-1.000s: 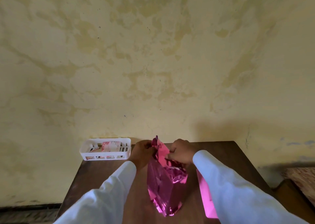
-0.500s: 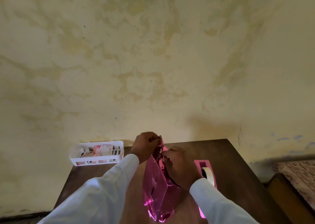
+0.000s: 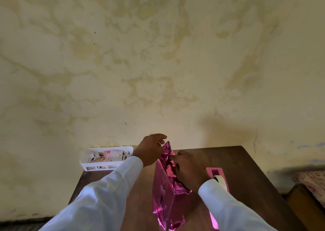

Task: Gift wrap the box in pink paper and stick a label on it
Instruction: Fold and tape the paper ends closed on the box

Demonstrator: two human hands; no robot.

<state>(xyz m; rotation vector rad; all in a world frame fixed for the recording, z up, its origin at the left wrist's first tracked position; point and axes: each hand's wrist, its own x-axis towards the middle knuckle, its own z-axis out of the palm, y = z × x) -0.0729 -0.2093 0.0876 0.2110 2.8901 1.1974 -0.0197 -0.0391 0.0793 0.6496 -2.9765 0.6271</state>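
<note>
Closing the far end of the wrap.
The box (image 3: pixel 165 197), at 6 o'clock on the table (image 3: pixel 246 167), is sheathed in pink paper (image 3: pixel 167 149); its 12 o'clock end is unsealed and no label shows. The left hand (image 3: pixel 151 150) pinches the flap. The right hand (image 3: pixel 189 170) digs into the folds; I cannot tell pinch from press. Tape dispenser (image 3: pixel 209 171) at 3 o'clock, basket (image 3: pixel 84 161) at 10. No legible writing.
</note>
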